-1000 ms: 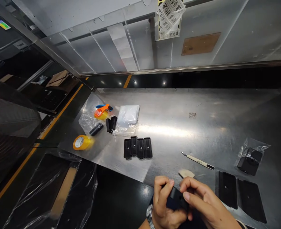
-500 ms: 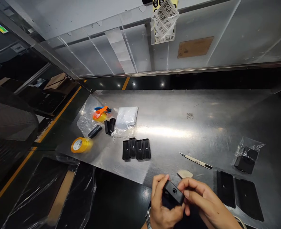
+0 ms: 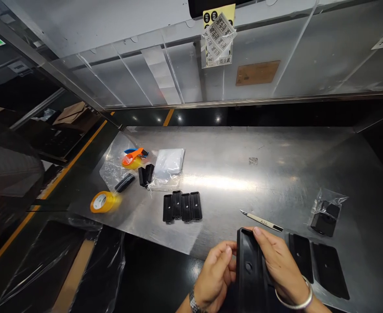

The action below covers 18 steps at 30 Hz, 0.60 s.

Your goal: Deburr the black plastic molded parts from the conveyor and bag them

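Note:
A long black plastic tray-like part stands tilted up between my hands at the table's front edge, its hollow side with a small round hole facing the camera. My right hand grips its upper right side, thumb near the top rim. At its left side is my left hand, fingers curled against the part and partly hidden behind it. Several similar black parts lie side by side left of my hands. A pen-like craft knife rests just beyond my right hand.
Two larger black trays and a bagged black part lie at the right. Yellow tape, an orange tape dispenser and clear bags are at the left. A plastic-lined box stands below left.
The black part has been turned upright, showing its long hollow face. My right hand has moved onto its upper side. The pale rounded piece near my hands no longer shows. The view has shifted slightly.

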### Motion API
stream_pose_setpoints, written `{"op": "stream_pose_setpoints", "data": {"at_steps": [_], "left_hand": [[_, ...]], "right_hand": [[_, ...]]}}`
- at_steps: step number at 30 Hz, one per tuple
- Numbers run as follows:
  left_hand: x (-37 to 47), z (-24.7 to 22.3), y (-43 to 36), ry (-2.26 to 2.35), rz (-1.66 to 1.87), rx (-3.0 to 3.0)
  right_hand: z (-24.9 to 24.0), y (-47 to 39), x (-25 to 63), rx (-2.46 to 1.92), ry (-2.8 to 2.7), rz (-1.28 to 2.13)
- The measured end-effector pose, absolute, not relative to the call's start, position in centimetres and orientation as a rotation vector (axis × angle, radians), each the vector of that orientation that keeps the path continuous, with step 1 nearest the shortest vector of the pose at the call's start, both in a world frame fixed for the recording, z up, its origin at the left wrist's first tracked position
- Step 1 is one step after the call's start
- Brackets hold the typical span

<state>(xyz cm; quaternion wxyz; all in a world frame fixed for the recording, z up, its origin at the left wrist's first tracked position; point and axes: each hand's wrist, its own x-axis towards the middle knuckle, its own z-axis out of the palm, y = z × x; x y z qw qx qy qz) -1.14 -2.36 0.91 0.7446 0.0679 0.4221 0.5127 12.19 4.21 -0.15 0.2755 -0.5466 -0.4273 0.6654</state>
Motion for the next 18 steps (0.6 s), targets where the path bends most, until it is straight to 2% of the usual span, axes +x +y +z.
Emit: {"op": "stream_pose_setpoints", "data": {"at_steps": [7, 12, 18], "left_hand": [[0.5, 0.1, -2.8, 0.711, 0.951, -0.028], [1.0, -0.2, -3.1, 0.726, 0.92, -0.062], [1.7, -0.4, -3.2, 0.894, 1.093, -0.139]], "right_hand": [[-0.4, 3.9, 12.5, -1.586, -1.239, 1.655], [-0.8, 3.7, 13.0, -1.628, -1.415, 1.541], [-7.3, 6.9, 15.6, -1.758, -1.753, 1.149]]}}
